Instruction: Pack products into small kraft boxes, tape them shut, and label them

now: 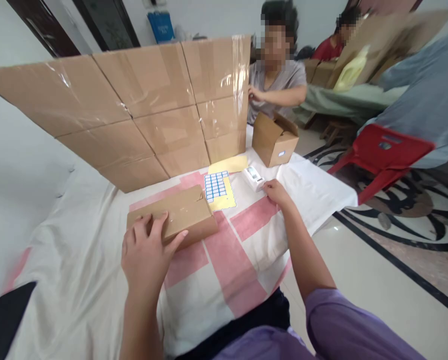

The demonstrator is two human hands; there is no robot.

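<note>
My left hand (145, 250) rests with fingers spread flat on the near end of a closed brown cardboard box (175, 214) lying on the white and pink cloth (224, 260). My right hand (278, 194) reaches forward and touches a small white device (254, 177); its fingers curl at the device's near end. Between the two lies a yellow sheet of blue-edged labels (218, 190), with another yellow sheet (228, 164) behind it.
A tall taped cardboard screen (134, 110) stands across the back. An open small carton (274, 139) sits at the far right of the cloth. Two other people sit beyond it. A red plastic chair (381, 150) stands on the patterned floor to the right.
</note>
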